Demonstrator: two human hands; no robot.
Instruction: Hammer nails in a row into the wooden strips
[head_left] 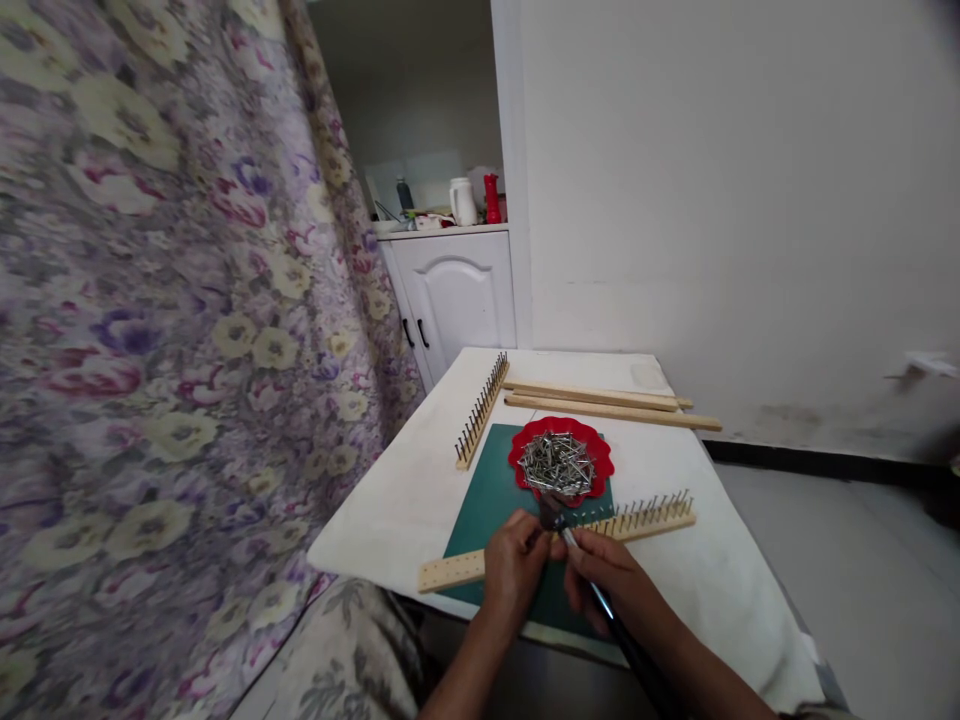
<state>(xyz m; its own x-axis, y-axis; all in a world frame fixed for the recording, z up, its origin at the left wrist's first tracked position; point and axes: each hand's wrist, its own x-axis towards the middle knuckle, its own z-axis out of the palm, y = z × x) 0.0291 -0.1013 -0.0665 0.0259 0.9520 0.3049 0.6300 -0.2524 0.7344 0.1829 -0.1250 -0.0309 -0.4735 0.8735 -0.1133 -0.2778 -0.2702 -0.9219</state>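
My right hand [611,580] is wrapped round the handle of a hammer [553,513], its dark head low over a wooden strip [451,573]. Close beside the head, my left hand [516,558] is closed in a pinch at the strip's middle; what its fingertips hold is hidden. Nails [652,510] stand in rows along the strip's right part, some leaning. Small holes dot its bare left end. Just beyond the hands sits a red scalloped dish [606,465] heaped with loose nails [556,463]. A green mat [480,500] lies under the dish and strip.
Another strip [480,415] studded with upright nails lies at the table's left. Plain wooden bars [615,410] rest across the back of the white-covered table [382,515]. A floral curtain [187,400] hangs left; a white cabinet [457,290] and wall stand behind.
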